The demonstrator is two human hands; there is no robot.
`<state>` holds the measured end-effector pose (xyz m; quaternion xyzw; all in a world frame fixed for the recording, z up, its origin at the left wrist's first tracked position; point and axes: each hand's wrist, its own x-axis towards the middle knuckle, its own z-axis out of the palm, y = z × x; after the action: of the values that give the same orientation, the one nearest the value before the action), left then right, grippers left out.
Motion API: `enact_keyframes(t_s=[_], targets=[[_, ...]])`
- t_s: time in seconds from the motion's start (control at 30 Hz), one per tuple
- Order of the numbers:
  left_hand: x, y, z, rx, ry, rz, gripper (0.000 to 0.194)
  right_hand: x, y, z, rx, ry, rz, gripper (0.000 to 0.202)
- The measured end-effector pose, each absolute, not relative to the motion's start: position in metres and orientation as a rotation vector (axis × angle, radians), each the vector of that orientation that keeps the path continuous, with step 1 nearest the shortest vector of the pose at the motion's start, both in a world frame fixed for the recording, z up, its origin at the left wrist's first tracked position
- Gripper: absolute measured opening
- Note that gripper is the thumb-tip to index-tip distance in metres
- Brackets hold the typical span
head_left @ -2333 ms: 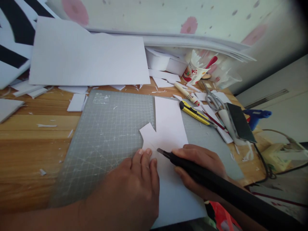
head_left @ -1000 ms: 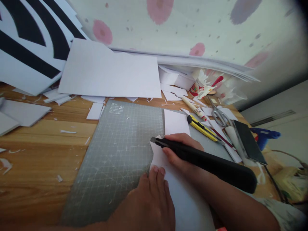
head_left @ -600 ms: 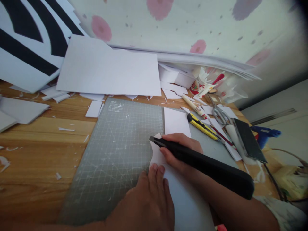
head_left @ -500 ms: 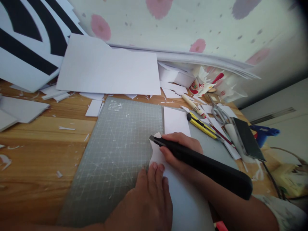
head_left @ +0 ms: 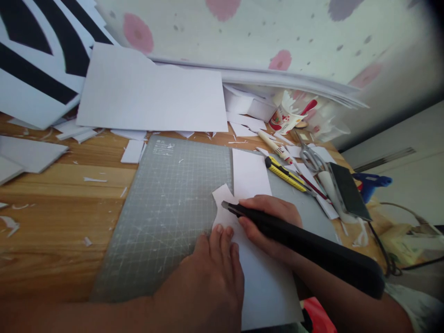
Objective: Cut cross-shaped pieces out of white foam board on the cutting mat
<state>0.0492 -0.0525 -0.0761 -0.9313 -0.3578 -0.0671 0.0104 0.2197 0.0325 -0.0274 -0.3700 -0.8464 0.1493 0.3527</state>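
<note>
1. On a grey cutting mat [head_left: 166, 194], a notched white board [head_left: 260, 277] lies beneath both hands.
2. The left hand [head_left: 208, 275], fingers close together, presses the board flat without gripping.
3. The right hand [head_left: 277, 208] is clamped around a black cutter [head_left: 312, 247]; its blade meets the board just beyond the left fingertips.
4. Cutting seems the step in hand; the next move calls for firm pressure and fingertips clear of the blade.
</note>
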Motion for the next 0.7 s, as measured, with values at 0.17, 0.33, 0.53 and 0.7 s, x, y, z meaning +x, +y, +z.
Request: enact_keyframes(t_s=[0.17,0.33,0.53,0.7], targets=[[0.046,-0.050,-0.067,-2.892,-1.128,-0.231,0.060,0.229,0.026,-0.026,-0.927,-2.228,0.404,0.020],[0.044,-0.050,-0.064,-2.929,-1.113,-0.181,0.067,0.239,0.021,-0.022,-0.955,-2.280,0.419,0.020],[0.042,-0.052,-0.065,-2.985,-1.142,-0.122,0.069,0.244,0.019,-0.015,-0.933,-2.314,0.478,0.020],[0.042,-0.051,-0.063,-3.011,-1.160,-0.088,0.066,0.247,0.019,-0.015,-0.944,-2.346,0.515,0.019]])
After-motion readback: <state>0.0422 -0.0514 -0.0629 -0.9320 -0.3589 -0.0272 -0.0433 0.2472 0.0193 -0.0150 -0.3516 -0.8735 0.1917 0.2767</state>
